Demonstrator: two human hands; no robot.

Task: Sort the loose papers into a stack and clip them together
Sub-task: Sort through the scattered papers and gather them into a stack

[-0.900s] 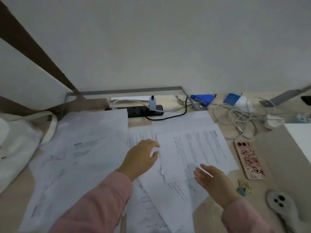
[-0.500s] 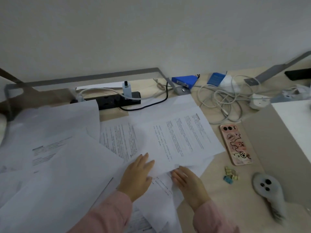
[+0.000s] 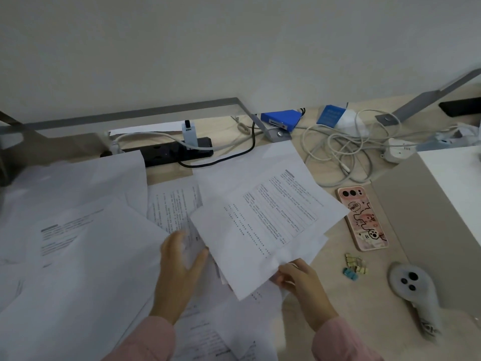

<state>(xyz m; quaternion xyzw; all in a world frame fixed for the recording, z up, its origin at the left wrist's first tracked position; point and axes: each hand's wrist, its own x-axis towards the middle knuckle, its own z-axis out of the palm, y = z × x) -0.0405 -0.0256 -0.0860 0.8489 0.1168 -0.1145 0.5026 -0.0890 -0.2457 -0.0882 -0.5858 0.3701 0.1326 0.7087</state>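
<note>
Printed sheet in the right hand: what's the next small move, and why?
Probably slide the printed sheet leftward onto the page under the left hand and square the edges. The right hand pinches its near corner, the sheet lies askew over other papers, and these are scattered. The clips lie unused on the desk, so clipping seems premature.

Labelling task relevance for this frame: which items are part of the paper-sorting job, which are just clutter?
Job:
- loose white printed papers spread over the desk
- small yellow and blue binder clips
- left hand flat on sheets
- right hand pinching a sheet's corner

Clutter:
- pink cartoon-case phone
- white controller
- tangled white cables
- black power strip
- blue box
</note>
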